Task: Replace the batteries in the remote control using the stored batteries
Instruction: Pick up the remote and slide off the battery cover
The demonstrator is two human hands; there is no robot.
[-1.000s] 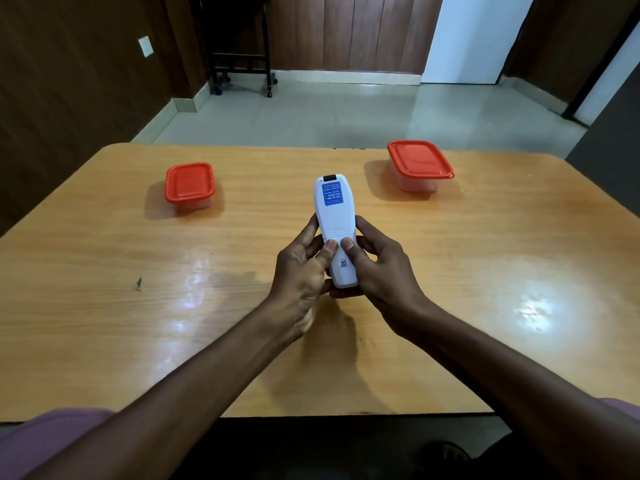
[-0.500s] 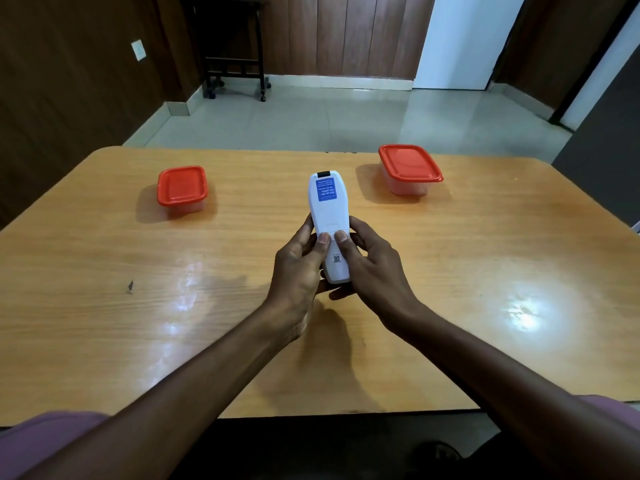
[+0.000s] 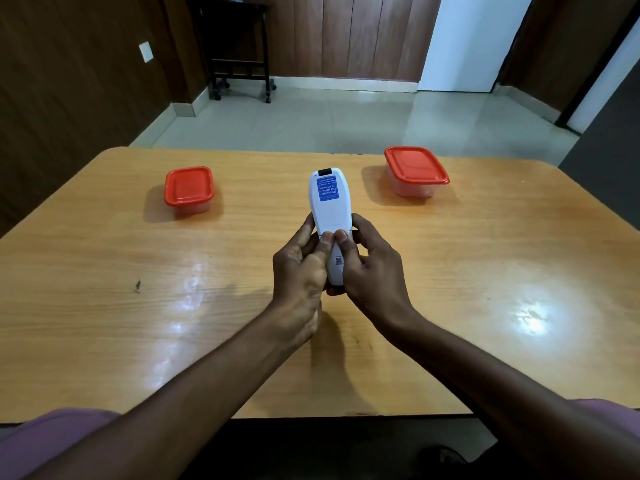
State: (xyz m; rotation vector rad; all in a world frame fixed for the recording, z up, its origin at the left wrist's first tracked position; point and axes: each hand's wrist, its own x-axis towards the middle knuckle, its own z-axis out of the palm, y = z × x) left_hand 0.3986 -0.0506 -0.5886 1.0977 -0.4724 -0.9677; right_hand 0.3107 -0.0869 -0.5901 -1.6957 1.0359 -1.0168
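Observation:
A white remote control (image 3: 329, 206) with a blue sticker on its back is held above the middle of the wooden table (image 3: 104, 306), back side up. My left hand (image 3: 300, 271) and my right hand (image 3: 370, 268) both grip its lower half, with both thumbs pressed side by side on the battery cover. Two clear boxes with red lids stand farther back: a smaller box (image 3: 188, 188) at the left and a larger box (image 3: 415, 170) at the right. Both lids are closed, and no batteries are visible.
The table's near edge (image 3: 346, 415) runs just in front of my body. A small dark mark (image 3: 138, 285) lies on the table at the left. Beyond the table are a tiled floor, a dark wheeled stand (image 3: 239, 46) and wooden walls.
The remote and both hands have stayed at the table's middle. My thumbs have slid slightly up the remote's back, and the camera has tilted a little.

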